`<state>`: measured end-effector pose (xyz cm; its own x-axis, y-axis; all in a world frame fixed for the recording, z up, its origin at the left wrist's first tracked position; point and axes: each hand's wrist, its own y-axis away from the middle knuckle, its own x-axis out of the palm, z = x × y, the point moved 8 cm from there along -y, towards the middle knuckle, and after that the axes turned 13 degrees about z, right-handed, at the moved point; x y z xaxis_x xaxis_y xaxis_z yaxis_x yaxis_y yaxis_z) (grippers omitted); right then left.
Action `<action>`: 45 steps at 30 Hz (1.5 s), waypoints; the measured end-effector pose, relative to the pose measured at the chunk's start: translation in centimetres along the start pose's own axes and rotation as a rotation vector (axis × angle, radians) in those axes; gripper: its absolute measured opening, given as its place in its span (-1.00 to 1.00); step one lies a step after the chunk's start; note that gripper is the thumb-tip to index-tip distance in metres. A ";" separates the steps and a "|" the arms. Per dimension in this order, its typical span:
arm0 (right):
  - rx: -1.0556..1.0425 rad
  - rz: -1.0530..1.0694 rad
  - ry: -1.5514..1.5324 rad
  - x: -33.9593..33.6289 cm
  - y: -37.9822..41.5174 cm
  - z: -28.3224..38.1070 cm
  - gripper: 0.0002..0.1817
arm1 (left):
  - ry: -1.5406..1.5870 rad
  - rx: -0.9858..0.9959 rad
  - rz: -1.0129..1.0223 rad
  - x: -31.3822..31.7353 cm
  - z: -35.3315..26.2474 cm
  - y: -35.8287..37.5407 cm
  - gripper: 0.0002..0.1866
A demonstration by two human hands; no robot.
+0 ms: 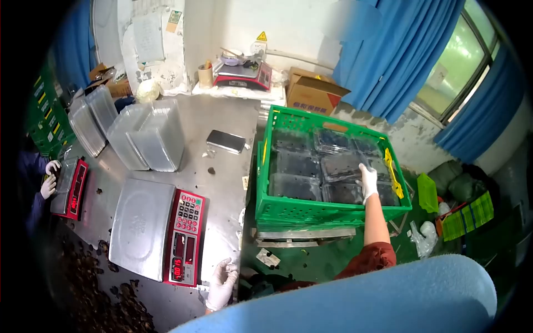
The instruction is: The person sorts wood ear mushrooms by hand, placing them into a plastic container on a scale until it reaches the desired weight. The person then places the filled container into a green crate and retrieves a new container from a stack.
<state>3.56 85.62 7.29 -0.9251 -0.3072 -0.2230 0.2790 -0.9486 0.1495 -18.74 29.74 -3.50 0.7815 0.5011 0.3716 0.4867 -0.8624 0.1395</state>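
Lying flat, clamshell box (345, 166) under right hand (367, 182)

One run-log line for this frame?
right hand: on clamshell boxes in green crate | left hand: open, at table edge beside scale

Bare steel table (222, 119) lies between the red-panelled scale (158, 227) at its near edge and stacked clear plastic lids (147, 136); the green plastic crate (327, 213) flanks its right edge.
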 end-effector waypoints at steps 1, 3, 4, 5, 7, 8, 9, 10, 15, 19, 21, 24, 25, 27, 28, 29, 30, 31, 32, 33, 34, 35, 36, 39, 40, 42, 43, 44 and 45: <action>-0.187 -0.375 0.513 -2.4 -2.4 -1.1 -0.18 | 0.036 -0.022 -0.006 -0.6 0.5 0.4 -0.55; -0.312 -0.485 0.936 0.4 2.9 5.4 -0.08 | 0.110 -0.068 -0.021 -1.4 1.3 1.1 -0.56; -0.492 -0.486 1.019 2.4 3.6 7.1 -0.11 | 0.074 -0.080 -0.062 -1.6 1.0 1.6 -0.57; -0.676 -0.486 1.096 4.6 4.2 8.9 -0.13 | 0.038 -0.091 -0.102 -1.5 0.4 2.3 -0.58; -0.926 -0.277 1.064 11.3 6.7 13.3 -0.34 | -0.008 -0.128 -0.204 -1.6 -0.5 4.0 -0.60; -1.110 -0.115 0.903 14.9 8.2 15.3 -0.43 | -0.019 -0.152 -0.259 -1.8 -0.6 4.9 -0.62; -1.168 -0.033 0.871 18.7 10.2 17.0 -0.49 | -0.024 -0.169 -0.298 -2.3 -0.5 5.5 -0.62; -1.190 0.081 0.851 22.5 12.0 18.9 -0.52 | -0.021 -0.167 -0.317 -2.7 0.0 6.0 -0.63; -1.460 0.611 0.621 39.3 17.6 22.6 -0.66 | 0.026 -0.082 -0.475 -6.2 1.7 9.9 -0.65; -1.509 0.837 0.525 48.4 20.6 25.4 -0.68 | 0.200 0.126 -0.592 -10.1 4.8 16.0 -0.67; -1.559 0.824 0.497 52.1 21.6 26.3 -0.64 | 0.426 0.330 -0.462 -11.4 7.3 19.1 -0.67; -1.633 0.818 0.609 58.0 22.6 25.8 -0.58 | 0.640 0.574 -0.215 -10.3 8.1 23.3 -0.69; -1.598 0.915 0.722 59.6 23.3 25.5 -0.56 | 0.443 0.519 -0.563 -9.8 8.9 25.5 -0.69; -1.513 0.846 1.033 64.5 22.3 23.5 -0.65 | 0.065 0.208 -1.256 -5.6 4.9 29.0 -0.71; -1.652 0.756 1.046 65.3 22.5 23.1 -0.66 | 0.067 0.144 -1.306 -4.8 4.6 30.0 -0.72; -1.586 0.769 1.085 66.8 21.4 22.0 -0.63 | 0.029 0.085 -1.353 -3.4 3.4 30.8 -0.71; -1.544 0.797 1.135 69.3 19.2 21.2 -0.61 | -0.001 0.048 -1.444 -2.0 3.4 32.0 -0.69; -1.493 0.747 1.198 69.7 19.0 21.7 -0.61 | -0.031 0.005 -1.528 -0.9 3.7 33.2 -0.67; -1.468 0.722 1.064 68.2 20.0 23.2 -0.61 | -0.056 -0.011 -1.560 -0.1 3.8 34.2 -0.66; -1.334 0.787 1.086 68.9 18.6 23.7 -0.64 | -0.079 -0.029 -1.582 0.7 4.2 34.9 -0.64; -1.170 0.966 1.034 71.4 15.1 23.0 -0.66 | -0.122 -0.131 -1.590 1.3 5.4 35.5 -0.61; -1.049 1.073 0.920 70.4 15.2 24.0 -0.66 | -0.164 -0.234 -1.586 2.0 6.3 35.9 -0.58; -1.118 1.029 0.786 72.6 11.5 24.0 -0.62 | -0.217 -0.321 -1.557 2.4 6.0 35.6 -0.50; -1.186 1.005 0.444 69.6 15.0 28.1 -0.68 | -0.467 -0.541 -1.420 3.4 3.5 33.1 -0.25; -1.267 0.953 0.470 69.1 16.2 28.5 -0.67 | -0.474 -0.547 -1.380 3.3 4.5 32.4 -0.19; -1.282 1.029 0.405 66.6 20.4 27.4 -0.73 | -0.636 -0.607 -1.394 2.9 5.1 31.6 -0.18; -1.408 1.063 0.288 63.1 25.6 26.7 -0.79 | -0.689 -0.654 -1.398 2.6 5.4 31.2 -0.20; -1.477 1.091 0.267 60.5 29.1 25.3 -0.84 | -0.699 -0.631 -1.417 2.4 5.1 31.0 -0.21; -1.399 1.172 0.244 59.4 30.2 22.5 -0.86 | -0.712 -0.606 -1.434 2.1 4.8 30.8 -0.23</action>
<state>-48.72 40.42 20.21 -0.1035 -0.6598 -0.7443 0.7781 0.4124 -0.4738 -0.23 4.59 -2.83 -0.0275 0.6257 -0.7796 0.8253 0.4543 0.3355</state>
